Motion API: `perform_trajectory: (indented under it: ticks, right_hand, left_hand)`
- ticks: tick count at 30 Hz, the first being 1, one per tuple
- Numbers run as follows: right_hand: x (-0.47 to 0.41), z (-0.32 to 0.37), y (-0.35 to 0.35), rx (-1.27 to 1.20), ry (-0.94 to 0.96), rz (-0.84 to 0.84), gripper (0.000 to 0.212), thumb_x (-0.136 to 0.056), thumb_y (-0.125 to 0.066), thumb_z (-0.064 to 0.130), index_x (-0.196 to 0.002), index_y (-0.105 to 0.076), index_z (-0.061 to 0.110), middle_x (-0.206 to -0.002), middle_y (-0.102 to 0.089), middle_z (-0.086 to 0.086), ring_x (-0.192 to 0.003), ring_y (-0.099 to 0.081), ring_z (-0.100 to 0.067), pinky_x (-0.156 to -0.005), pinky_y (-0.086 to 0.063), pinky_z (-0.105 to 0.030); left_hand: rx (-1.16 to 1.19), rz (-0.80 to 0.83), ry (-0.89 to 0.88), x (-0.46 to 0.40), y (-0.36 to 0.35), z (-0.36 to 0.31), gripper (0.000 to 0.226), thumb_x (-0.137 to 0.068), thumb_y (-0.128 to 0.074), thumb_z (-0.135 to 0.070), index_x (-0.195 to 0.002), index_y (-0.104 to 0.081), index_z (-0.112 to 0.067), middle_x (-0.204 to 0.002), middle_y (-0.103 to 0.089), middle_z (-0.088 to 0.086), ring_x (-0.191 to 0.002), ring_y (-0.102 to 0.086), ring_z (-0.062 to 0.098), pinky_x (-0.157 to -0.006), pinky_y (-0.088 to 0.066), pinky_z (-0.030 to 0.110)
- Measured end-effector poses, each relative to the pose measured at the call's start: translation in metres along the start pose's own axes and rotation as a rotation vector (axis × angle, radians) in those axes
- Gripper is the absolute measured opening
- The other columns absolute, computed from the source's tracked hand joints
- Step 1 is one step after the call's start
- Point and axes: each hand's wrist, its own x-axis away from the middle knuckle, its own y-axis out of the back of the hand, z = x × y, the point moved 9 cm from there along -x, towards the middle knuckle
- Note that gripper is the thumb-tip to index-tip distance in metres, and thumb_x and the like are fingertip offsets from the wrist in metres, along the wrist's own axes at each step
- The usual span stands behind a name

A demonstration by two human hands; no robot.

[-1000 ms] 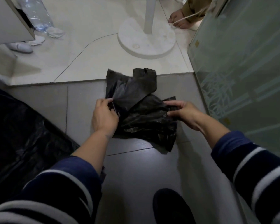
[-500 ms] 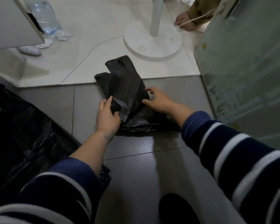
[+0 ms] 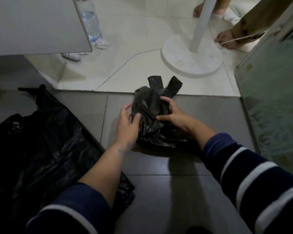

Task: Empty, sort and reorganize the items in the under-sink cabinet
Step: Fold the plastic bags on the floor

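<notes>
while hands grip, bag hides fingertips

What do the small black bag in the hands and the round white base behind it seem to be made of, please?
Small black bag: thin plastic film, slightly glossy; it crumples into sharp creases with pale highlights. Round white base: smooth and matte, probably plastic or painted metal; the look leaves that open.

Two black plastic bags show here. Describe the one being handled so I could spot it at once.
Start at the white round fan base on the pale floor. Just below it, where the dark grey tiles begin, lies the small black bag, its two handles pointing at the base. Unlike the large black bag spread at the left, it is crumpled between the left hand and right hand.
</notes>
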Motion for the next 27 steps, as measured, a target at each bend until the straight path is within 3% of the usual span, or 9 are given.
perform_trajectory:
  ticks: [2, 6, 8, 10, 13, 16, 20, 23, 27]
  right_hand:
    - [-0.004, 0.009, 0.004, -0.074, 0.024, -0.027, 0.067, -0.083, -0.052, -0.018, -0.140, -0.036, 0.015, -0.138, -0.047, -0.017, -0.111, -0.053, -0.023, -0.075, -0.052, -0.021]
    - [0.001, 0.022, 0.008, -0.333, -0.031, 0.026, 0.063, -0.088, -0.041, -0.018, -0.135, -0.043, 0.025, -0.123, -0.055, -0.007, -0.094, -0.060, -0.023, -0.070, -0.053, -0.033]
    - [0.007, 0.024, 0.003, -0.352, -0.033, 0.087, 0.059, -0.089, -0.042, -0.016, -0.130, -0.047, 0.026, -0.115, -0.057, -0.007, -0.089, -0.061, -0.021, -0.069, -0.054, -0.032]
    - [0.010, 0.021, 0.001, -0.300, -0.020, 0.080, 0.053, -0.088, -0.046, -0.015, -0.124, -0.051, 0.024, -0.111, -0.058, -0.008, -0.085, -0.060, -0.020, -0.066, -0.053, -0.030]
    - [0.010, 0.021, 0.007, -0.079, 0.001, -0.043, 0.033, -0.087, -0.055, -0.008, -0.098, -0.058, 0.023, -0.098, -0.059, -0.006, -0.077, -0.056, -0.017, -0.061, -0.045, -0.025]
    - [0.009, 0.038, 0.009, 0.007, 0.083, -0.126, 0.029, -0.087, -0.058, -0.005, -0.080, -0.062, 0.023, -0.079, -0.059, -0.002, -0.068, -0.053, -0.012, -0.054, -0.042, -0.016]
    - [0.009, 0.058, -0.007, -0.111, 0.090, -0.115, 0.031, -0.089, -0.048, -0.005, -0.105, -0.066, 0.014, -0.103, -0.063, -0.012, -0.090, -0.058, -0.023, -0.081, -0.050, -0.030]
    - [0.014, 0.063, -0.022, -0.282, -0.045, 0.072, 0.056, -0.071, -0.043, 0.004, -0.123, -0.057, 0.020, -0.111, -0.057, -0.011, -0.097, -0.052, -0.025, -0.078, -0.048, -0.033]
    - [0.025, 0.093, -0.035, -0.242, -0.014, 0.201, 0.063, -0.080, -0.031, -0.018, -0.130, -0.049, 0.015, -0.106, -0.062, -0.006, -0.094, -0.059, -0.020, -0.077, -0.054, -0.033]
  left_hand:
    - [0.239, -0.065, 0.193, -0.002, 0.004, 0.009, 0.019, -0.102, -0.037, -0.019, -0.120, -0.034, -0.023, -0.108, -0.060, 0.003, -0.080, -0.062, 0.015, -0.068, -0.054, 0.032]
    - [0.304, 0.074, 0.467, 0.004, -0.012, 0.027, 0.013, -0.101, -0.040, -0.023, -0.113, -0.044, -0.019, -0.083, -0.058, 0.003, -0.055, -0.057, 0.008, -0.042, -0.045, 0.018]
    - [0.241, 0.197, 0.538, 0.012, -0.027, 0.032, 0.033, -0.094, -0.057, -0.030, -0.122, -0.047, -0.016, -0.090, -0.065, 0.008, -0.064, -0.065, 0.014, -0.053, -0.056, 0.025]
    - [0.282, 0.218, 0.562, 0.018, -0.034, 0.031, 0.049, -0.088, -0.065, -0.027, -0.130, -0.039, -0.022, -0.105, -0.066, 0.012, -0.088, -0.067, 0.027, -0.080, -0.058, 0.043]
    - [0.252, 0.130, 0.399, 0.014, -0.028, 0.015, 0.041, -0.093, -0.057, -0.011, -0.119, -0.031, -0.027, -0.090, -0.059, 0.006, -0.073, -0.060, 0.017, -0.066, -0.055, 0.029]
    - [0.231, 0.056, 0.188, 0.008, -0.012, -0.010, 0.023, -0.094, -0.048, 0.004, -0.106, -0.046, -0.016, -0.086, -0.058, 0.002, -0.058, -0.061, 0.002, -0.052, -0.051, 0.014]
    - [0.138, -0.002, 0.122, 0.002, 0.025, -0.021, 0.032, -0.093, -0.044, 0.009, -0.082, -0.058, -0.018, -0.081, -0.062, 0.005, -0.066, -0.061, 0.016, -0.059, -0.053, 0.025]
    - [-0.081, -0.131, 0.045, -0.001, 0.078, -0.030, 0.042, -0.092, -0.044, 0.001, -0.073, -0.066, -0.029, -0.078, -0.065, 0.002, -0.074, -0.058, 0.017, -0.074, -0.048, 0.027]
    - [-0.294, -0.185, -0.089, 0.017, 0.141, -0.062, 0.023, -0.094, -0.053, -0.013, -0.100, -0.070, -0.027, -0.100, -0.067, 0.002, -0.093, -0.060, 0.015, -0.089, -0.044, 0.026]
